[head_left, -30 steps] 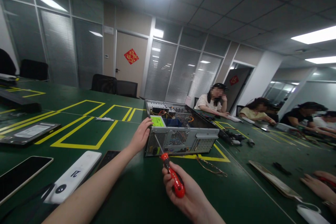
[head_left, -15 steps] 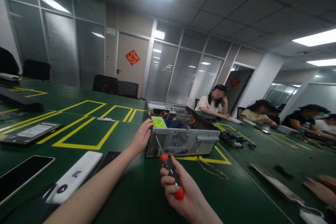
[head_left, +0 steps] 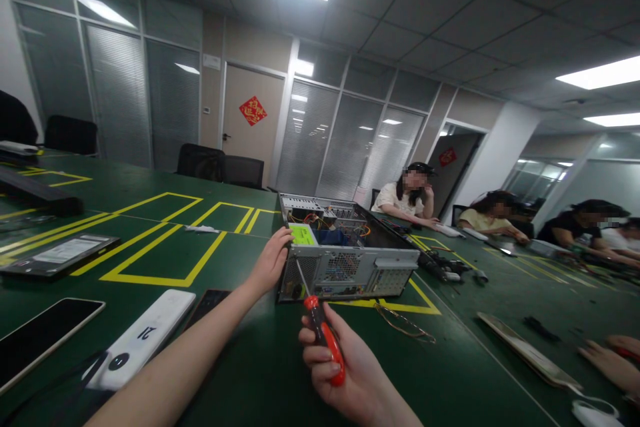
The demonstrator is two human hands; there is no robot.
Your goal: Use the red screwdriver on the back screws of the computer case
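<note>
An open metal computer case (head_left: 395, 257) lies on the green table, its rear panel facing me. Inside it are coloured wires and a power supply with a bright green label (head_left: 303, 234). My left hand (head_left: 273, 260) grips the case's near left corner, fingers curled over the top edge. In my right hand (head_left: 340, 353) is a red and black screwdriver (head_left: 325, 333), my fingers wrapped round its handle. Its shaft slants up to the rear panel near the upper left, with the tip at or very close to the panel; exact contact cannot be made out.
Left of me lie a phone (head_left: 47, 340), a white device marked 21 (head_left: 145, 333) and a hard drive (head_left: 60, 255). Glasses (head_left: 405, 321) rest right of the case. Further right are a phone-like slab (head_left: 525, 350), black cables (head_left: 445, 263) and several seated people.
My right hand has shifted slightly left and down. The screwdriver handle has turned, showing more red. My left hand and the case have stayed in place.
</note>
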